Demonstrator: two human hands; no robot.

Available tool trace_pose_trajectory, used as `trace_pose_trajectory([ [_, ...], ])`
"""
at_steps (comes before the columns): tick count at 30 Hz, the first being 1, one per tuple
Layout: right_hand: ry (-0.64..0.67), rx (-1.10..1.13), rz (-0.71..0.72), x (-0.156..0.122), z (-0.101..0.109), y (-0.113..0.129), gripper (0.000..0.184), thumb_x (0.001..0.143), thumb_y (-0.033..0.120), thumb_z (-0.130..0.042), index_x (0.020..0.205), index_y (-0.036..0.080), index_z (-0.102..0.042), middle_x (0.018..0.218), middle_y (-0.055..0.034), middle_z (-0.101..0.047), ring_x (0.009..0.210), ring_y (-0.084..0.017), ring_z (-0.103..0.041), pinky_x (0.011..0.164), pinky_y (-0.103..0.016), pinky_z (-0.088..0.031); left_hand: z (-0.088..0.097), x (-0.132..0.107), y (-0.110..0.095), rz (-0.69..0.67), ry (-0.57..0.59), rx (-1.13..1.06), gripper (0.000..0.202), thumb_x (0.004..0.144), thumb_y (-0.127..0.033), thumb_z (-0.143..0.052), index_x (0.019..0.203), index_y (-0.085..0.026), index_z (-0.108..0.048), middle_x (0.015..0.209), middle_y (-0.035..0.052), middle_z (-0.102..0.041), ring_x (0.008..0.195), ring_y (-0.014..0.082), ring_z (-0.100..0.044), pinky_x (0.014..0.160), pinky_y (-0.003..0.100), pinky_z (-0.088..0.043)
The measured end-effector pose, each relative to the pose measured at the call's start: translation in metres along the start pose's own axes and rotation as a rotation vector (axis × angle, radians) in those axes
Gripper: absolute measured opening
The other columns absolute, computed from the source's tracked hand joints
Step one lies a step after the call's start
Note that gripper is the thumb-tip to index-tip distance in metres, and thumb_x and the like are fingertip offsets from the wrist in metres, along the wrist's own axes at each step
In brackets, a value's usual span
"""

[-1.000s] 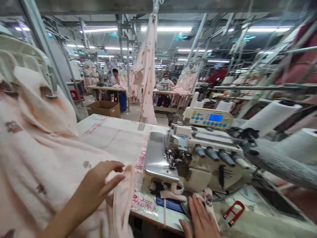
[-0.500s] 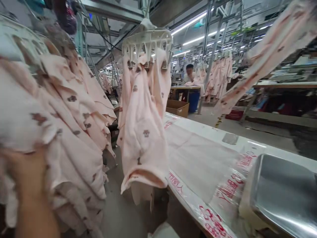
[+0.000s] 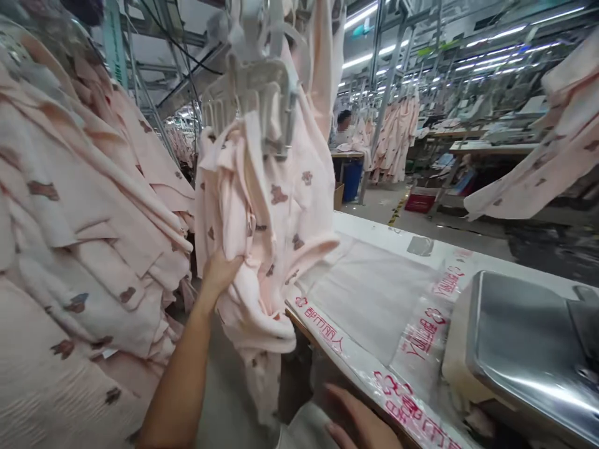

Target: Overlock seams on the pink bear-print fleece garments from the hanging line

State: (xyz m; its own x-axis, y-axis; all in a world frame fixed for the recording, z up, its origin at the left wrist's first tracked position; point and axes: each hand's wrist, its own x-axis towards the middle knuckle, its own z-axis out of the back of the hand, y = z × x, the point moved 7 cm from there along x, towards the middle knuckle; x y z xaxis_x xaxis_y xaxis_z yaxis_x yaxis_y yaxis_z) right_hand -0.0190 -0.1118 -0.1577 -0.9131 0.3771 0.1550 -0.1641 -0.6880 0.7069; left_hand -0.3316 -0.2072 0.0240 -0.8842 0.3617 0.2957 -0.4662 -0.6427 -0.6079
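Observation:
In the middle of the head view, a pale pink fleece garment (image 3: 306, 206) with a brown bear print hangs from a whitish plastic clip hanger (image 3: 269, 93). My left hand (image 3: 222, 274) is closed on a fold of its cloth, the arm reaching up from the bottom. Low in the view, my right hand (image 3: 360, 421) is open, thumb and fingers apart, beside a pale, smooth object (image 3: 306, 427) whose kind I cannot make out. Part of the right hand is cut off by the bottom edge.
Many similar pink garments (image 3: 93, 243) hang at the left. At the right, a white table (image 3: 365, 224) bears clear plastic bags (image 3: 374, 293) with red print and a metal-topped scale (image 3: 528, 343). Another pink garment (image 3: 556, 149) hangs at the far right. A person (image 3: 344, 128) is in the background.
My left hand has moved right from the left-hand garments to the middle one and gripped it. The middle hanger now shows turned and closer. My right hand has come into view at the bottom.

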Motion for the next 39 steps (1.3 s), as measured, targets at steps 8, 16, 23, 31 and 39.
trace_pose_trajectory([
  [8,-0.353,0.554,-0.156,0.058,-0.032,0.020,0.024,0.077,0.029,-0.043,0.089,0.017,-0.060,0.099,-0.0088,-0.064,0.095,-0.026,-0.057,0.083,-0.036,-0.046,0.029,-0.044,-0.037,-0.240,-0.153,-0.087,0.070,0.075,-0.047,-0.057,0.133,-0.015,-0.033,0.132,0.0162,-0.045,0.121,0.0298,-0.045,0.097,0.042,-0.039],
  [16,-0.579,0.553,-0.023,-0.010,0.161,0.082,0.032,0.076,0.026,-0.060,0.107,0.025,-0.056,0.099,-0.0023,-0.062,0.085,-0.020,-0.058,0.069,-0.023,-0.047,-0.004,-0.176,-0.201,-1.180,0.590,-0.355,0.052,0.079,-0.026,-0.057,0.129,-0.027,-0.041,0.105,0.0021,-0.065,0.091,0.0171,-0.063,0.078,0.027,-0.051],
  [23,-0.144,0.255,-0.173,-0.058,0.119,0.040,0.024,0.084,0.026,-0.045,0.103,0.021,-0.058,0.096,-0.0064,-0.065,0.090,-0.022,-0.059,0.080,-0.029,-0.045,0.016,-0.130,-0.260,-1.139,0.263,-0.475,0.028,0.084,-0.036,-0.050,0.103,-0.017,-0.058,0.093,0.0032,-0.064,0.085,0.0178,-0.061,0.076,0.028,-0.050],
  [31,-0.366,0.021,-0.378,-0.112,0.200,0.033,0.024,0.088,0.039,-0.041,0.079,0.022,-0.055,0.084,-0.0037,-0.062,0.081,-0.019,-0.058,0.070,-0.025,-0.044,-0.062,-0.090,-0.279,-0.972,0.405,-0.112,0.038,0.086,-0.034,-0.027,0.097,-0.016,-0.058,0.091,0.0074,-0.062,0.090,0.0249,-0.058,0.084,0.038,-0.045],
  [39,-0.732,-0.231,-0.657,-0.108,0.246,0.006,0.026,0.085,0.046,-0.037,0.085,0.023,-0.048,0.071,-0.0021,-0.062,0.067,-0.024,-0.058,0.060,-0.031,-0.038,-0.123,-0.225,-0.308,-1.354,0.535,-0.313,0.028,0.086,-0.030,-0.042,0.109,-0.017,-0.051,0.115,0.0100,-0.055,0.109,0.0234,-0.047,0.095,0.041,-0.036],
])
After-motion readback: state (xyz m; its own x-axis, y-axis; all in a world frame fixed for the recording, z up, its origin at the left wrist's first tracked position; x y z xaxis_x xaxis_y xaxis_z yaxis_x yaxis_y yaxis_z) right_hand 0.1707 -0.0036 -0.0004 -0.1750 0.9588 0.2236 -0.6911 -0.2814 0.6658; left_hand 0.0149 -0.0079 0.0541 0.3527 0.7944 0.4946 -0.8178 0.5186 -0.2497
